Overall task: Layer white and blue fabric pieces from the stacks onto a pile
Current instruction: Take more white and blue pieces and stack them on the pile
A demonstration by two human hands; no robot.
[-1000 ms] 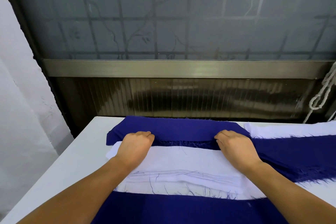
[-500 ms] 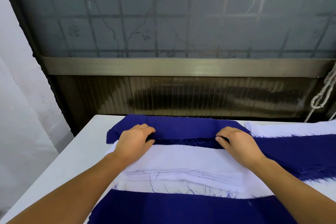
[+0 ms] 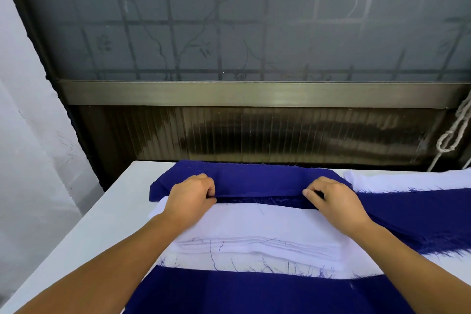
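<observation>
Around: a white rope (image 3: 452, 135) hangs at the right, beyond the far right corner of the surface (image 3: 84, 232); a white fabric strip (image 3: 413, 181) lies along the far edge there.
Blue fabric: one piece (image 3: 257, 178) lies across the far edge; more blue (image 3: 418, 219) spreads toward the right edge, and another piece (image 3: 254, 293) covers the near edge.
White stack: folded white fabric (image 3: 262, 234) sits mid-surface between the blue pieces.
Room: frosted patterned window (image 3: 229, 20) above a ribbed panel (image 3: 254, 132).
Left hand (image 3: 190, 197): fingers curled, pinching the blue piece's near edge.
Right hand (image 3: 334, 200): curled likewise, pinching the same edge.
</observation>
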